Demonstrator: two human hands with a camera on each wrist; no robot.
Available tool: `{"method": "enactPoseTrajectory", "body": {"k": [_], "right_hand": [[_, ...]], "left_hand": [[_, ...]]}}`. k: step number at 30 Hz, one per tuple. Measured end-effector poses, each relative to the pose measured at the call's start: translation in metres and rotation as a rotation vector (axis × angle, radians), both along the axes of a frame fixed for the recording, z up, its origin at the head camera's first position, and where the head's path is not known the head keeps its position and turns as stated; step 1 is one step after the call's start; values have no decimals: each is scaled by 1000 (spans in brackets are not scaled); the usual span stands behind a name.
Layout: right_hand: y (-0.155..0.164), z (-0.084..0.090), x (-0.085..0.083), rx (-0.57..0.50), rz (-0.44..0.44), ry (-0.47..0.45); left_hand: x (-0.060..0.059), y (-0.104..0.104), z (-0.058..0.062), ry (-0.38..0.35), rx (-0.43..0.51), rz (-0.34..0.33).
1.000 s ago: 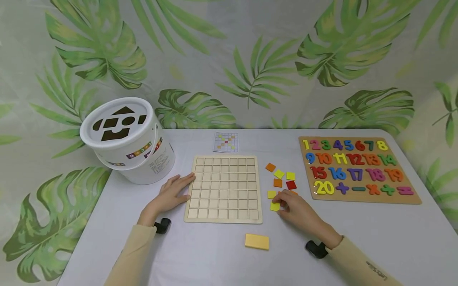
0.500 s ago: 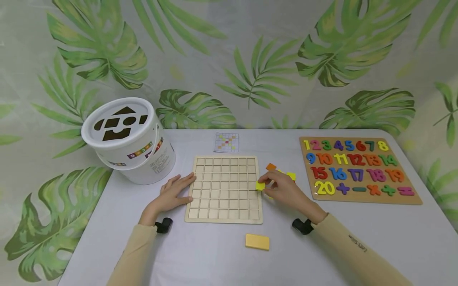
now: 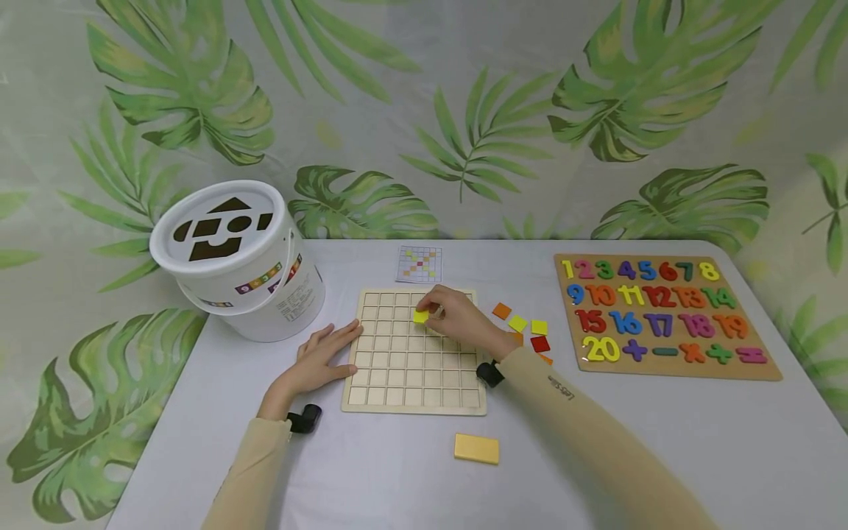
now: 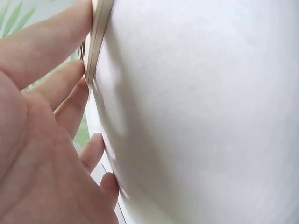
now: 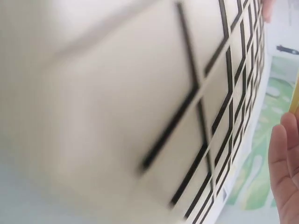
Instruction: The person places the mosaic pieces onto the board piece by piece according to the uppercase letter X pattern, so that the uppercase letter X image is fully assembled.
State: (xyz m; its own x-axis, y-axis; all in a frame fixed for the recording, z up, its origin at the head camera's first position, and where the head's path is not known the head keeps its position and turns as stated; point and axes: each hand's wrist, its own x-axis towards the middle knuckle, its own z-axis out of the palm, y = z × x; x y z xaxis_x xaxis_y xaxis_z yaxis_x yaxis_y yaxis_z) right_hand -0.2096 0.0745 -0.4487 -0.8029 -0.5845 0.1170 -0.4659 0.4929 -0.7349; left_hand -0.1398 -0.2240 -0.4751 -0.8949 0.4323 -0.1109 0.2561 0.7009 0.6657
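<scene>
While the left grip [image 3: 323, 358] lies spread, the right grip [image 3: 457, 315] pinches a flat, bright yellow tile [image 3: 420, 317]

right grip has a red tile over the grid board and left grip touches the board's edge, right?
Not red: the head view shows the right grip holding a yellow tile over the grid board, while the left grip touches its edge.
</scene>
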Motion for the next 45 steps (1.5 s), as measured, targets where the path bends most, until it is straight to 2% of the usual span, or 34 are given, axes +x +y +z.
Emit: {"method": "enactPoseTrajectory", "body": {"k": [4,10,13,19,28,32,36,41,45], "right_hand": [[-20,-1,-12,35,17,12],[-46,-3,-22,86,-12,-25],[-57,-7,-26,120,-10,-10],[-72,-11,-28,192,-1,21],[-83,-5,-25,286,-15,49],[-78,-4,-25,237,-13,29],[-61,-3,-23,111,-32,-29],[-19,4,-17,-35,-96,-107],[24,6,-13,-84,-170,-104]], "left_hand": [[0,1,1,-5,-1,2],[0,1,2,-13,1,16],[1,1,3,-17,6,18],[1,-1,3,-17,8,18],[1,0,2,-23,6,27],[1,1,2,-23,7,29],[0,1,1,-16,12,27],[0,1,-1,3,26,26],[1,1,-2,-14,43,27]]}}
